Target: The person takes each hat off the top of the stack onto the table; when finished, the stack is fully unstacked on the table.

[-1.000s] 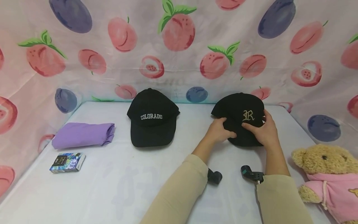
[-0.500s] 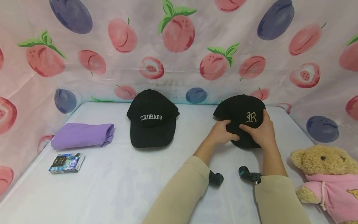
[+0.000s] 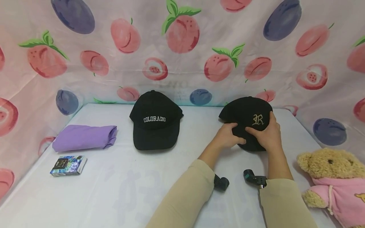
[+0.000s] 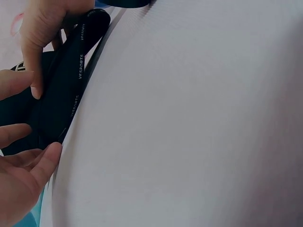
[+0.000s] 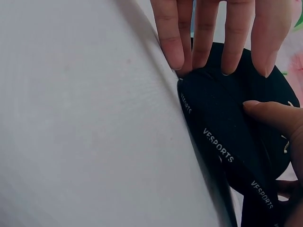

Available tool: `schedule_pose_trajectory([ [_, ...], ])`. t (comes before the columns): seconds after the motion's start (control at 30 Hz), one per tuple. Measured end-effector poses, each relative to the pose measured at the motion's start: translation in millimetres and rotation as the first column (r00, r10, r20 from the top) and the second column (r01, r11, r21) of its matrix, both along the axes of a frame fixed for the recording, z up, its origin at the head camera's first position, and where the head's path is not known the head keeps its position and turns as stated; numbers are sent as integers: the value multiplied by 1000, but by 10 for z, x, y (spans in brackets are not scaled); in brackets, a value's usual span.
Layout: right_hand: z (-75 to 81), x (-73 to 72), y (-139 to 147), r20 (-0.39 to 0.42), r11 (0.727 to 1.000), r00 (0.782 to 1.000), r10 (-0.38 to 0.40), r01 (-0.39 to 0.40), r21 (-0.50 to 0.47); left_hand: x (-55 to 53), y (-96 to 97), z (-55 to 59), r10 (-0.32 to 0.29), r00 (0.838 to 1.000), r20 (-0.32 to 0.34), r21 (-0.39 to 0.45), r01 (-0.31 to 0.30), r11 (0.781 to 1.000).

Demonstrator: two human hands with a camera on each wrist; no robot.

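Note:
A black baseball cap [image 3: 246, 109] with a gold R stands at the back right of the white table. My right hand [image 3: 269, 134] grips its right side, thumb across the front and fingers behind. On the cap's left side, my left hand [image 3: 226, 136] touches it with spread fingers. The right wrist view shows those fingers [image 5: 234, 38] nearly straight, tips against the black cloth. White VESPORTS lettering runs along the cap's lower edge [image 5: 218, 144]. Another black baseball cap [image 3: 155, 136], marked COLORADO, sits to the left, apart from both hands.
Folded purple cloth [image 3: 85, 137] lies at the left, with a small patterned box [image 3: 68, 165] in front of it. A teddy bear [image 3: 337, 190] in a pink top sits at the right edge. A fruit-print curtain [image 3: 176, 69] hangs behind the table.
The cap with the gold R has shifted slightly right and toward me, both hands moving with it. The COLORADO cap, cloth, box and bear stay put.

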State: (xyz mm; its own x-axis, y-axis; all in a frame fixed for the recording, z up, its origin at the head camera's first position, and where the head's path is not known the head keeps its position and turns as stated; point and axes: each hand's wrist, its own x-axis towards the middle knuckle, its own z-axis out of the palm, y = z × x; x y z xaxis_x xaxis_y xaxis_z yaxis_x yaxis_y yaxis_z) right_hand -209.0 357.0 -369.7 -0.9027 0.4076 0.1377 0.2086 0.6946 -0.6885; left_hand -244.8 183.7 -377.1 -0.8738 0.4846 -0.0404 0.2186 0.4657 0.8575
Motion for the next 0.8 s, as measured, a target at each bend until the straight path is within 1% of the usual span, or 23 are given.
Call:
schedule_pose_trajectory([
  [0.27,-13,-13,17,8,999,999,-38,38,2,15,-41,9,-7,1000,1,-4,8,1000],
  [0.47,0,-17,55,27,999,999,-44,43,12,32,-110,20,-9,1000,17,-9,9,1000],
  [0.6,4,-26,84,45,998,998,-53,52,25,34,-148,17,-4,1000,15,6,4,1000],
  [0.8,-6,-28,109,90,995,992,-87,82,58,44,-192,4,-22,1000,2,44,21,999],
])
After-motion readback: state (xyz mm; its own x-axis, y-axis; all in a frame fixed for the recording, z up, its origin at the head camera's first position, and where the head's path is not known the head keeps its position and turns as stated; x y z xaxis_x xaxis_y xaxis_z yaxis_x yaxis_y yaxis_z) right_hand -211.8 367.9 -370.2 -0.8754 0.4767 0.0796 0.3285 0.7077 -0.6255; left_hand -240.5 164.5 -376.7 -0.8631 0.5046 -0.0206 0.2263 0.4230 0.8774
